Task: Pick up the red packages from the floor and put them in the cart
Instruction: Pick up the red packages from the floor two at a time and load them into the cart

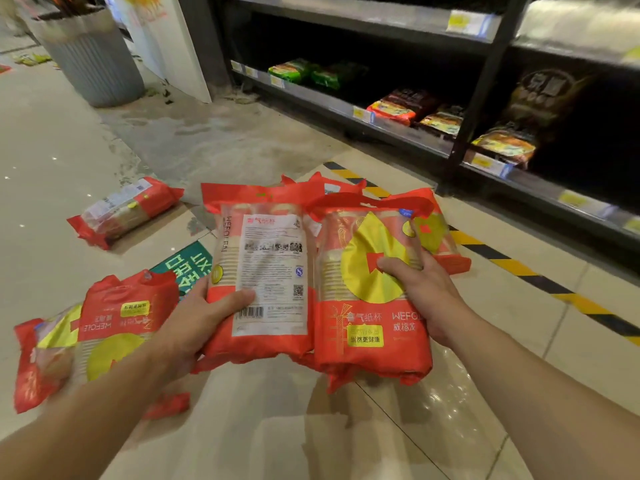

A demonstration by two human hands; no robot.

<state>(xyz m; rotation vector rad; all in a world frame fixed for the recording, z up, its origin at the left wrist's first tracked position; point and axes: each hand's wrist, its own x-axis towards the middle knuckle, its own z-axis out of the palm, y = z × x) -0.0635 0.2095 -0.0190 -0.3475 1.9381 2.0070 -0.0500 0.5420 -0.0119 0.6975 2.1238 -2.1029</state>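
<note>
The pale tiled floor (277,427) filled most of your view, w/ dark store shelving (460,140) along the right holding green, orange and brown snack packs. A grey ribbed bin (93,64) stood top left, and a yellow-black hazard tape line (512,268) ran across the tiles in front of the shelving. You held two red packages up side by side, touching, approx. centre frame: the left pkg (266,258) showed its white back label and barcode, the right pkg (367,306) its yellow disc. More red packs (446,244) peeked out behind those two – whether you held them or they lay on the floor, can't tell. Two red packs (117,323) lay overlapped on the floor under your left forearm, and one more (128,209) lay farther off to the left. A green exit sticker (187,265) sat on the tiles between them. Your left hand (194,323) gripped the left pkg at its lower edge, thumb across the label – your right hand (422,289) gripped the right pkg's side, thumb on the disc.
</note>
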